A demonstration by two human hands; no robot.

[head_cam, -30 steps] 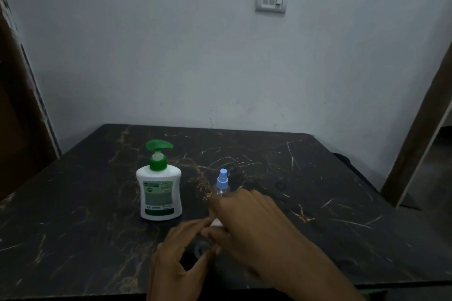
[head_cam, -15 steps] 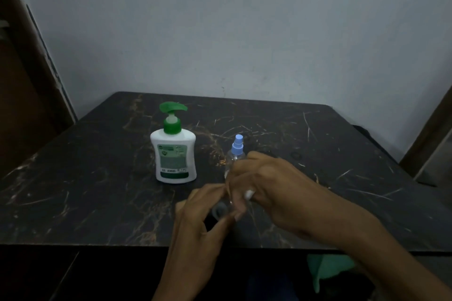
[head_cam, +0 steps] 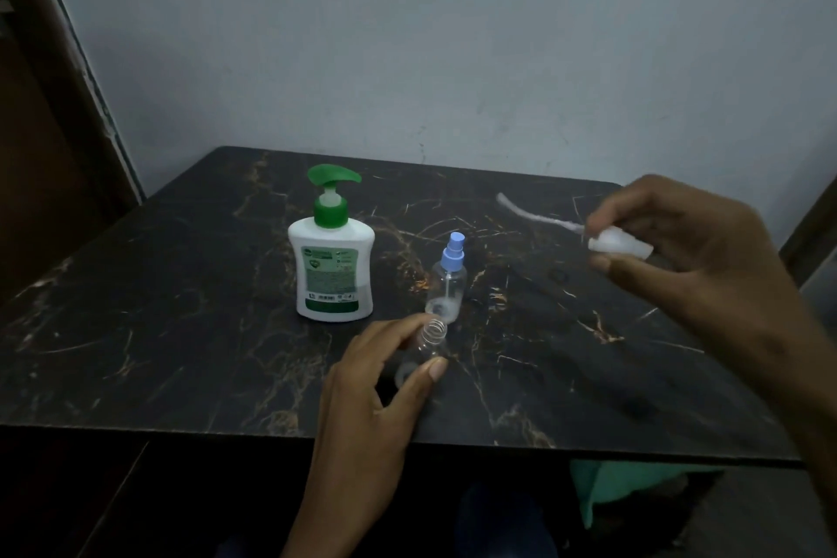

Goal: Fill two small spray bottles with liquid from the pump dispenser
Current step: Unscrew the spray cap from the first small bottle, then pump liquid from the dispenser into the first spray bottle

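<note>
While the uncapped bottle [head_cam: 428, 347] is gripped upright on the worktop [head_cam: 181, 331] by the left hand [head_cam: 376, 394], the pump dispenser [head_cam: 334, 258] stands just beyond-left; the right hand [head_cam: 688, 258] pinches the removed spray head [head_cam: 619, 243].

Pump dispenser [head_cam: 334, 258] and capped spray bottle [head_cam: 447, 281] stand mid-table [head_cam: 158, 331], narrow gap between; table's left side free.

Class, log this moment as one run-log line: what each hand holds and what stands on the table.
left hand: open bottle | right hand: removed sprayer | table: pump dispenser, capped bottle
</note>
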